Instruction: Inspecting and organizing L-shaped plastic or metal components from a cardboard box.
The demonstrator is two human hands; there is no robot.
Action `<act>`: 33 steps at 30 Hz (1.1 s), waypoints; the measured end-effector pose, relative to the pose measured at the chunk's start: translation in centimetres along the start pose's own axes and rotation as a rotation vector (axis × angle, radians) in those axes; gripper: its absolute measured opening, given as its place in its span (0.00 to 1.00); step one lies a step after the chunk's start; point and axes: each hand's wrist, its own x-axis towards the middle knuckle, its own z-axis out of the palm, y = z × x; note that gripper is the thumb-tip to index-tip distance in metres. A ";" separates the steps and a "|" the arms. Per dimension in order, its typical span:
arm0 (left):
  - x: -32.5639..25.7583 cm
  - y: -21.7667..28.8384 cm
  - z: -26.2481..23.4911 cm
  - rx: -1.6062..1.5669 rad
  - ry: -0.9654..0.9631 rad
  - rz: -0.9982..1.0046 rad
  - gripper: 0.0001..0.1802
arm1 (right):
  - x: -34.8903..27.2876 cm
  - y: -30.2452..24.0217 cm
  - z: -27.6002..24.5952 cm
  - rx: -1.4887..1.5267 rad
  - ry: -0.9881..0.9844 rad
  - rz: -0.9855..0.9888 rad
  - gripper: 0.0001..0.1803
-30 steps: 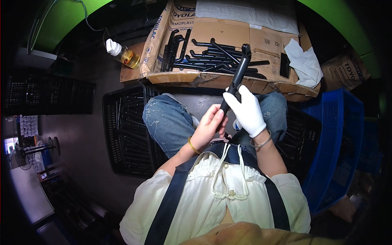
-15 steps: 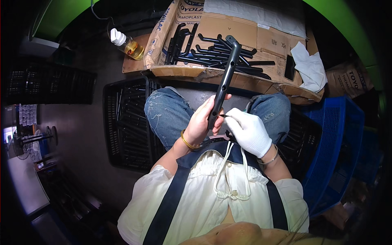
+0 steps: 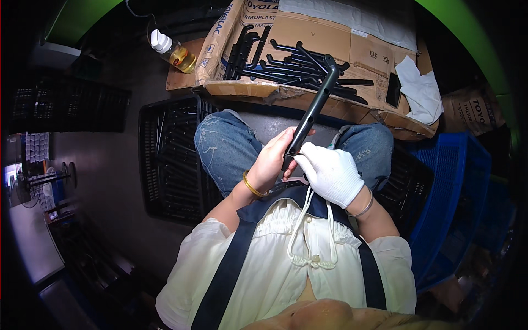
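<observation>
Inspection step: bare left hand (image 3: 272, 162) wraps black tube (image 3: 309, 116) held over lap, gloved right hand (image 3: 330, 173) pinches its lower end; next move, by my read, needs firm grip w/ steady fingertip work.

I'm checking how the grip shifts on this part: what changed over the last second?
The white-gloved right hand slid from mid-shaft down to the near end of the black tube. The bare left hand kept its hold beside it. The cardboard box of black parts stayed put.
</observation>
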 end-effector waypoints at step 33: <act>0.1 -0.4 -0.6 -0.127 -0.067 -0.199 0.30 | 0.5 1.6 -0.6 -0.127 -0.190 -0.212 0.09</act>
